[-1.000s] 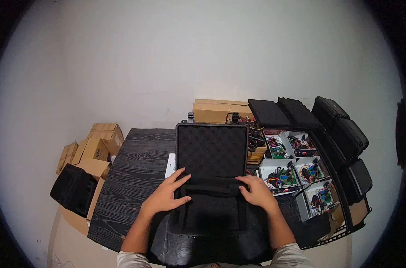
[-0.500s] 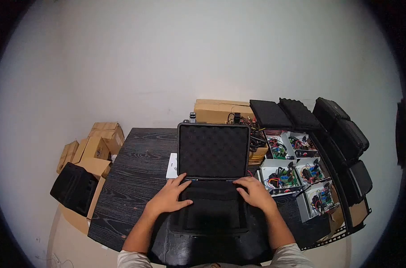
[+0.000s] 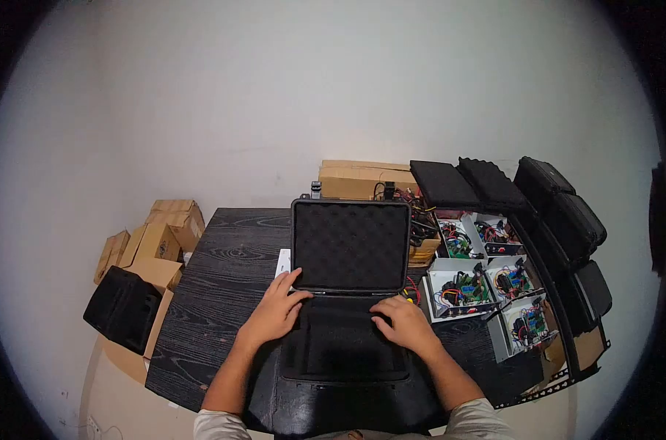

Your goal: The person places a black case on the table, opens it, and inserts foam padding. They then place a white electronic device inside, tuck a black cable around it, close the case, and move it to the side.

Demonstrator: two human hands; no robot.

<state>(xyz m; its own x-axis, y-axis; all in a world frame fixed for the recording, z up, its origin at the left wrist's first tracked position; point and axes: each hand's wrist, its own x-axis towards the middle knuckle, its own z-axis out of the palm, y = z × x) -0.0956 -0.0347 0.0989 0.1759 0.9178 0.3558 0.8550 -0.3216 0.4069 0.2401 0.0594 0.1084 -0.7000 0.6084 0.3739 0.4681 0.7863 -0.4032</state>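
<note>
Risk of lid [image 3: 350, 246] slamming onto flat, empty left hand [image 3: 274, 314] and right hand [image 3: 400, 324] pressing foam insert [image 3: 340, 345] if tabletop [image 3: 216, 293] gets bumped.

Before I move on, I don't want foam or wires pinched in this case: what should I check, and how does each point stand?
1. Case lid open and standing upright: ok.
2. Left hand flat on the foam insert, at its left edge: ok.
3. Right hand flat on the insert's upper right part: ok.
4. Insert seated flat in the base: cannot tell, the hands cover its far corners.
5. Red wires clear of the case's right rim: cannot tell, they lie close beside it.
</note>
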